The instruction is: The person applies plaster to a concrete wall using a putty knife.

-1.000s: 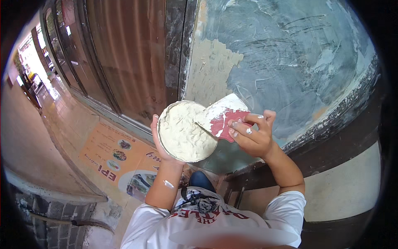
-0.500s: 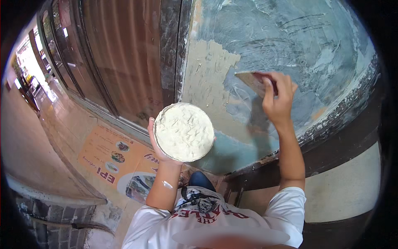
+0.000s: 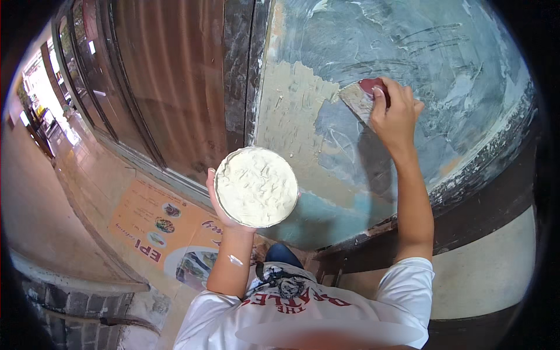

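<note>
Patchy blue-grey plaster is covering the wall (image 3: pixel 443 76) ahead of us, with a bare beige patch (image 3: pixel 294 111) showing toward its left side, beside a dark upright post (image 3: pixel 239 76) and a brown ribbed shutter (image 3: pixel 169 87). We are holding our right hand (image 3: pixel 396 114) up against the wall, its fingers (image 3: pixel 382 96) curling tight around the red handle of a putty knife (image 3: pixel 361 96), whose wide blade is lying flat on the plaster just right of the beige patch. Our left hand (image 3: pixel 224 201) is supporting a round pan of white putty (image 3: pixel 256 186) from beneath, lower down and well apart from the knife; only 1 or 2 fingertips are showing at its rim, gripping it. Below, an orange poster with food pictures (image 3: pixel 157 224) is lying on the floor.
</note>
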The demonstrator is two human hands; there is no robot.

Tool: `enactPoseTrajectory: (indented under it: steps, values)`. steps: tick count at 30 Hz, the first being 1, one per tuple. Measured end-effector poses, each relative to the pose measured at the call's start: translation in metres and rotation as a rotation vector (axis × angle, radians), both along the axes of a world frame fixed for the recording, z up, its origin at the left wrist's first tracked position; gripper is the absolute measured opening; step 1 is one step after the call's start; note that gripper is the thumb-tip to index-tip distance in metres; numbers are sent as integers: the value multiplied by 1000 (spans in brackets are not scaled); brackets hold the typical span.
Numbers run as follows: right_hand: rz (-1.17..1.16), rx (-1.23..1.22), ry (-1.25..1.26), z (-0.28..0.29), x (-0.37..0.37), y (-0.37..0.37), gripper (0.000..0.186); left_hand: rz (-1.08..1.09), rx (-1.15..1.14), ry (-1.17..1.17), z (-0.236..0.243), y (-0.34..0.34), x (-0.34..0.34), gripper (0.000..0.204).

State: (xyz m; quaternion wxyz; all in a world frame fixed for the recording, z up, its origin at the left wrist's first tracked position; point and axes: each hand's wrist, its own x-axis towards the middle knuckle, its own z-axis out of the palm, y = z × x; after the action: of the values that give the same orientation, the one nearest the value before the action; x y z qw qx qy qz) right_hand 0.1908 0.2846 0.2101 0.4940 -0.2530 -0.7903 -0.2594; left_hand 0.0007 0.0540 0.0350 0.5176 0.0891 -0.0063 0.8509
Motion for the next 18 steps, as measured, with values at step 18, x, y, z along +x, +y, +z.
enactPoseTrajectory:
  steps: [18]
  values:
    - [43,-2,-74,-5,-4,4,23,18,6,15,0,10,-4,77]
